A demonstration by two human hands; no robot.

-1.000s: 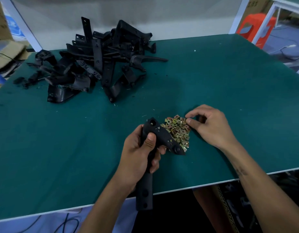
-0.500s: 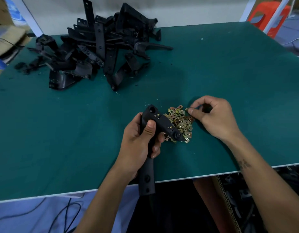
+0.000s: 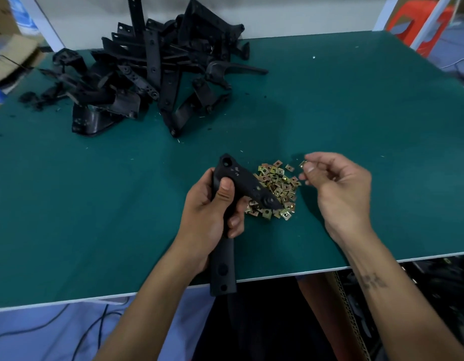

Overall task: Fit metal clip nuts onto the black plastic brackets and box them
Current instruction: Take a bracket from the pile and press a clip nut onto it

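Head view: left hand (image 3: 212,212) gripping black bracket (image 3: 241,182) mid-length, upper end tilted over near-left edge of clip nut pile (image 3: 276,187), lower end hanging past table (image 3: 356,126) front edge. Same grip as 0.5 s ago. Right hand (image 3: 337,188) now lifted clear, just right of the pile, pinching single clip nut (image 3: 302,163) between thumb and forefinger; earlier was down at pile's right edge. Heap of loose brackets (image 3: 152,74) far-left of pile, unchanged.

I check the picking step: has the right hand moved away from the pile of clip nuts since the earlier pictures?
Yes. The right hand has lifted off the pile of clip nuts and drawn right, pinching one clip nut.
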